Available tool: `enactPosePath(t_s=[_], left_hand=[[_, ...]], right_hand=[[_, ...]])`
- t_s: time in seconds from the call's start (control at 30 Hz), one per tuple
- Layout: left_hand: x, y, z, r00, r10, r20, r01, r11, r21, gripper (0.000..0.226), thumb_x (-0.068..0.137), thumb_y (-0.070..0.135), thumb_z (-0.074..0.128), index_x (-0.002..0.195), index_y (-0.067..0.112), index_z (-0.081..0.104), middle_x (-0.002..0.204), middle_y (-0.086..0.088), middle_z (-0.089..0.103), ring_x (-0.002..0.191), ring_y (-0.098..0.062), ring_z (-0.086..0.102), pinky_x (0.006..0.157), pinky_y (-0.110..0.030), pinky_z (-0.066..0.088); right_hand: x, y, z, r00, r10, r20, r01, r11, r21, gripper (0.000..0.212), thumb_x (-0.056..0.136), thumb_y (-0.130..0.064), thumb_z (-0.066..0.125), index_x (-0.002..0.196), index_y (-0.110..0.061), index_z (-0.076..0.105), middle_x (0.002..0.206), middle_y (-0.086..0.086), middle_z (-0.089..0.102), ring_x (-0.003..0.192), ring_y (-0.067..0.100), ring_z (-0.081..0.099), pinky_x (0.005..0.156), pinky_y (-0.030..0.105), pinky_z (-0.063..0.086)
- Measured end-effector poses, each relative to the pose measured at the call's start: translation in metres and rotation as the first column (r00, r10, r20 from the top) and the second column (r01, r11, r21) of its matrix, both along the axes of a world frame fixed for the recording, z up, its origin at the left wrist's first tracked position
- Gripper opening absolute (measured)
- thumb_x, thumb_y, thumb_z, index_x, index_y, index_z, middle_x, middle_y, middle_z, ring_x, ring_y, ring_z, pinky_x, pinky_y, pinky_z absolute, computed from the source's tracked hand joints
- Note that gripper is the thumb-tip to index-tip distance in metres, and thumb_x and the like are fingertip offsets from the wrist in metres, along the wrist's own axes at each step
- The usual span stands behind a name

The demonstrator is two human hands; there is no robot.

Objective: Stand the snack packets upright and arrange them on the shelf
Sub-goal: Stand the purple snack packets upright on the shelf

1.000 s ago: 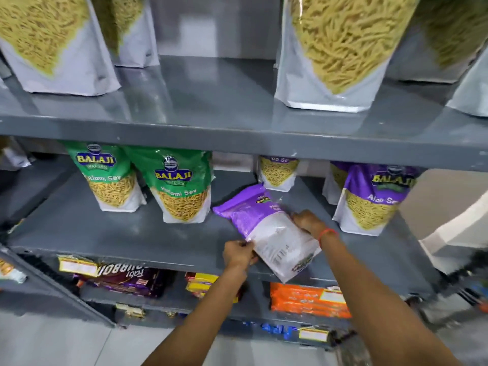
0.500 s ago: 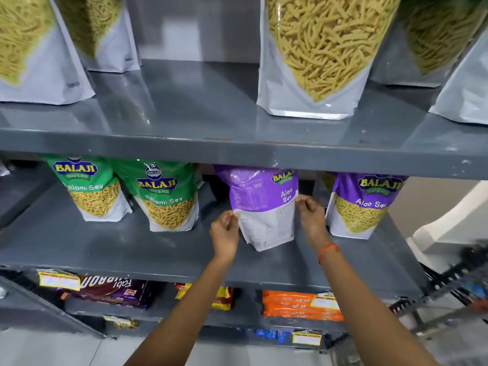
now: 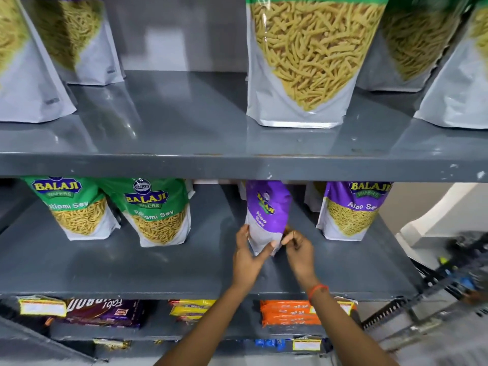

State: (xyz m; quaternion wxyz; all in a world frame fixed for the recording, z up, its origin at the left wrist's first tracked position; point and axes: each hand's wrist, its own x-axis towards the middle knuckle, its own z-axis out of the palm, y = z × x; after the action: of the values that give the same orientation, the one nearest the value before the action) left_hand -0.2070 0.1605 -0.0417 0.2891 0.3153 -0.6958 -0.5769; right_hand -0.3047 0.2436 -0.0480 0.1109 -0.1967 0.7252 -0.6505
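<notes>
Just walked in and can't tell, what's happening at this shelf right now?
A person is stocking snack packets. Both hands, left hand and right hand, grip the bottom of a purple Aloo Sev packet, held upright but turned edge-on on the middle shelf, between the green Ratlami Sev packets and another purple packet.

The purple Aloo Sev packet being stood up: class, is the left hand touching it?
Touching. The head view shows the left hand wrapped against the purple Aloo Sev packet at its lower left edge, thumb across its base.
</notes>
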Motion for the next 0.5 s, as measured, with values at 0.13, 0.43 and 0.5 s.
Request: enactPosePath(t_s=[0.13, 0.43, 0.5], left_hand=[[-0.005, -0.016, -0.002, 0.998, -0.050, -0.046, 0.055, 0.992, 0.114, 0.081, 0.055, 0.044, 0.079, 0.120, 0.014, 0.042, 0.119, -0.004, 0.060, 0.108, -0.018, 0.059, 0.088, -0.027, 0.049], [-0.013, -0.077, 0.002, 0.975, -0.212, -0.068, 0.218, 0.970, 0.107, 0.056, 0.062, 0.014, 0.083, 0.108, 0.016, 0.051, 0.111, -0.012, 0.066, 0.096, -0.018, 0.064, 0.083, -0.033, 0.056], [-0.015, -0.087, 0.004, 0.971, -0.212, -0.107, 0.228, 0.958, 0.176, 0.052, 0.066, 0.001, 0.079, 0.108, 0.008, 0.048, 0.114, -0.019, 0.065, 0.092, -0.018, 0.065, 0.088, -0.041, 0.055]], right_hand=[[0.022, -0.001, -0.013, 0.996, -0.081, -0.039, 0.080, 0.996, -0.049, 0.045, 0.073, 0.027, 0.037, 0.060, -0.015, 0.048, 0.107, 0.019, 0.070, 0.102, 0.034, 0.063, 0.092, 0.046, 0.046], [-0.004, -0.010, 0.000, 0.991, -0.004, 0.132, 0.000, 0.999, 0.034, 0.069, 0.075, 0.008, 0.068, 0.134, -0.008, 0.036, 0.140, 0.011, 0.042, 0.126, 0.023, 0.044, 0.106, 0.047, 0.042], [-0.014, -0.014, 0.000, 0.986, 0.064, 0.154, -0.082, 0.990, 0.112, 0.091, 0.073, -0.002, 0.075, 0.144, -0.009, 0.019, 0.153, 0.010, 0.027, 0.139, 0.025, 0.032, 0.113, 0.050, 0.034]])
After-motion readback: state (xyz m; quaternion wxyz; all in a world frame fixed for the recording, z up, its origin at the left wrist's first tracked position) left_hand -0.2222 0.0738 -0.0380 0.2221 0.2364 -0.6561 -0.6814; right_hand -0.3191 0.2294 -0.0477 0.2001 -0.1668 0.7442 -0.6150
